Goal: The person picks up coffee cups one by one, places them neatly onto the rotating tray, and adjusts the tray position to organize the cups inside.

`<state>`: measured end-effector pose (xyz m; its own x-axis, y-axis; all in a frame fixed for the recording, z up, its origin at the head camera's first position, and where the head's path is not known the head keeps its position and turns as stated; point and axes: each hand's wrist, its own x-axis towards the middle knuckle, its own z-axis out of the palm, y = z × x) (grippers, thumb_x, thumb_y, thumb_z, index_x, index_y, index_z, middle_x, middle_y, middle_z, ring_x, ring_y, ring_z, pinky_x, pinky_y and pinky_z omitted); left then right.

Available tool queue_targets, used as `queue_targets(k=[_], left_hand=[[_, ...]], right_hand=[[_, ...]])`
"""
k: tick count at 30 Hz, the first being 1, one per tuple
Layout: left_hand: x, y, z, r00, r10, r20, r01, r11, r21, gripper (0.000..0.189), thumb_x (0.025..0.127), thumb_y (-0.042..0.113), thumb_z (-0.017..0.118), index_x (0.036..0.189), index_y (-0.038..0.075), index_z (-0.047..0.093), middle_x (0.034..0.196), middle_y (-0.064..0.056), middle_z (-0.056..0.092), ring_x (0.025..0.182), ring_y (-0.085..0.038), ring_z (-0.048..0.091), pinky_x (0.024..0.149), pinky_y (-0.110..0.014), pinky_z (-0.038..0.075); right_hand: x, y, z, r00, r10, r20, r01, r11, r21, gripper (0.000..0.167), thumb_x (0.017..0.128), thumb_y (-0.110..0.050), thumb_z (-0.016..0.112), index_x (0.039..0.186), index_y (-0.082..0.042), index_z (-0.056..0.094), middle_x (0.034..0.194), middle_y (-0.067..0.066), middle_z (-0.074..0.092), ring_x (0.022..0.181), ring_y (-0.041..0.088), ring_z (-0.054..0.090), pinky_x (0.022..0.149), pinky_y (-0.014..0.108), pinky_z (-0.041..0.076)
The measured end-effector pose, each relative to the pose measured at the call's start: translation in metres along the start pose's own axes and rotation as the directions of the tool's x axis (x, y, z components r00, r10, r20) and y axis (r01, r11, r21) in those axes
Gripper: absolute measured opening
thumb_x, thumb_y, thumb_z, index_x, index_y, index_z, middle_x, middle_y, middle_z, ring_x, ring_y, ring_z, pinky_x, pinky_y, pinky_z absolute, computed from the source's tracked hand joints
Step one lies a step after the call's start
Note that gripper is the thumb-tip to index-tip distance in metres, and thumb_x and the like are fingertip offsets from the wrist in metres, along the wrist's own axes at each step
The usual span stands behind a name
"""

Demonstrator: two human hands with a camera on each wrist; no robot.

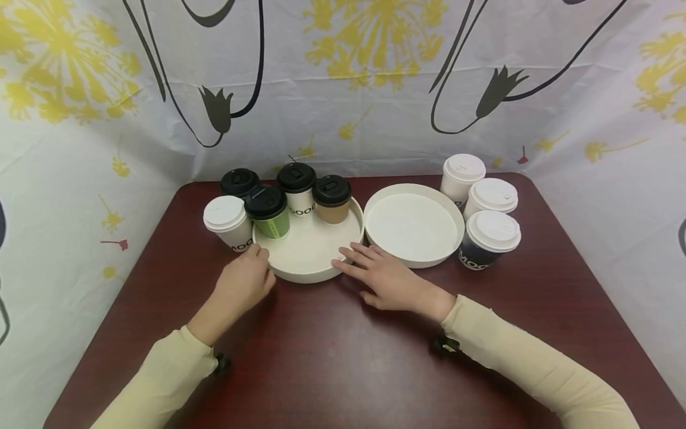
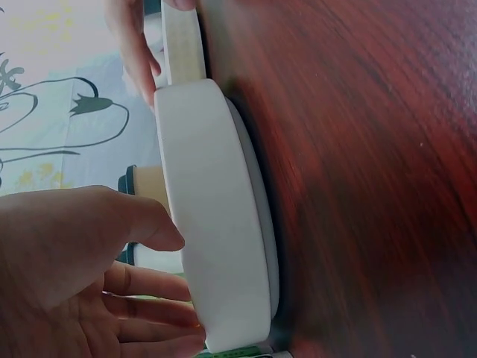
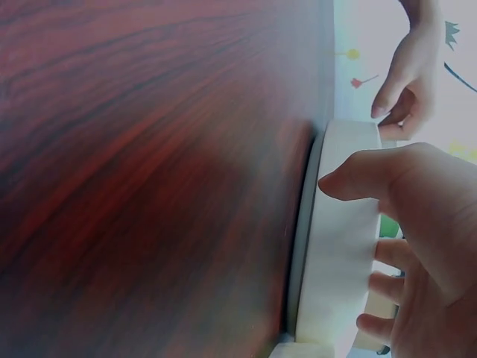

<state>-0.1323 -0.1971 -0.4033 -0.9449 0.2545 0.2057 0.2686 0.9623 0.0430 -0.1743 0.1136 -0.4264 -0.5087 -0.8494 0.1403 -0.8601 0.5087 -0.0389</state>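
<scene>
A shallow white round tray (image 1: 308, 256) bears a green cup (image 1: 276, 226), a brown cup (image 1: 333, 213) and a white cup (image 1: 301, 201), all with black lids. My left hand (image 1: 243, 280) holds the tray by its left front rim, fingers curled and thumb tip at the edge in the left wrist view. Over the right front rim lies my right hand (image 1: 388, 277), fingers spread and fairly straight with their tips at the rim. From the right wrist view, its thumb (image 3: 358, 175) overlaps the tray's outer wall.
A second round tray (image 1: 412, 226) stands right beside the first. Left of the first tray are a white-lidded cup (image 1: 227, 220) and a black-lidded cup (image 1: 239, 182). Several white-lidded cups (image 1: 490, 238) stand at the right. A patterned cloth (image 1: 343, 119) hangs behind the dark red table (image 1: 332, 369).
</scene>
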Motion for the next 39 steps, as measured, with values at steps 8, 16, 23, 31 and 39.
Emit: queue_targets(k=[8,16,23,31,39], left_hand=[[0.005,-0.006,-0.003,0.998,-0.014,0.054,0.016,0.999,-0.03,0.015,0.085,0.015,0.061,0.086,-0.001,0.06,0.091,-0.016,0.059,0.065,-0.026,0.057,0.052,-0.041,0.049],[0.013,-0.022,-0.029,0.997,-0.062,-0.051,0.059,0.996,-0.072,0.028,0.089,0.021,0.06,0.105,-0.002,0.063,0.1,-0.019,0.063,0.079,-0.036,0.064,0.064,-0.052,0.053],[0.028,-0.046,-0.055,0.966,-0.213,-0.147,0.203,0.976,-0.08,0.051,0.088,0.022,0.062,0.127,-0.011,0.054,0.133,-0.031,0.052,0.115,-0.049,0.055,0.078,-0.065,0.051],[0.044,-0.067,-0.055,0.956,-0.29,-0.045,0.286,0.955,-0.08,0.073,0.089,0.034,0.067,0.137,-0.014,0.04,0.14,-0.036,0.041,0.123,-0.054,0.045,0.089,-0.067,0.047],[0.052,-0.077,-0.047,0.953,-0.301,0.034,0.303,0.949,-0.083,0.082,0.089,0.043,0.068,0.141,-0.011,0.036,0.141,-0.034,0.042,0.123,-0.053,0.045,0.088,-0.067,0.047]], right_hand=[[0.002,-0.006,0.002,1.0,-0.003,-0.01,0.002,1.0,-0.014,0.082,0.081,-0.023,0.073,0.154,-0.02,0.036,0.158,0.012,0.039,0.147,0.035,0.037,0.114,0.054,0.038],[0.002,-0.01,0.004,1.0,0.024,0.009,-0.024,1.0,-0.009,0.084,0.083,-0.024,0.072,0.156,-0.023,0.031,0.161,0.01,0.035,0.149,0.033,0.034,0.115,0.052,0.037],[0.003,-0.011,0.006,1.0,0.03,0.005,-0.03,1.0,-0.006,0.084,0.082,-0.022,0.072,0.156,-0.022,0.031,0.16,0.01,0.036,0.148,0.034,0.034,0.115,0.053,0.036],[0.003,-0.014,0.006,0.999,0.038,0.018,-0.038,0.999,-0.008,0.084,0.082,-0.022,0.071,0.156,-0.022,0.03,0.161,0.012,0.035,0.149,0.035,0.033,0.117,0.053,0.035],[0.004,-0.018,0.003,0.999,0.045,0.019,-0.045,0.999,-0.015,0.085,0.081,-0.021,0.071,0.156,-0.021,0.031,0.16,0.011,0.035,0.148,0.034,0.034,0.117,0.051,0.035]])
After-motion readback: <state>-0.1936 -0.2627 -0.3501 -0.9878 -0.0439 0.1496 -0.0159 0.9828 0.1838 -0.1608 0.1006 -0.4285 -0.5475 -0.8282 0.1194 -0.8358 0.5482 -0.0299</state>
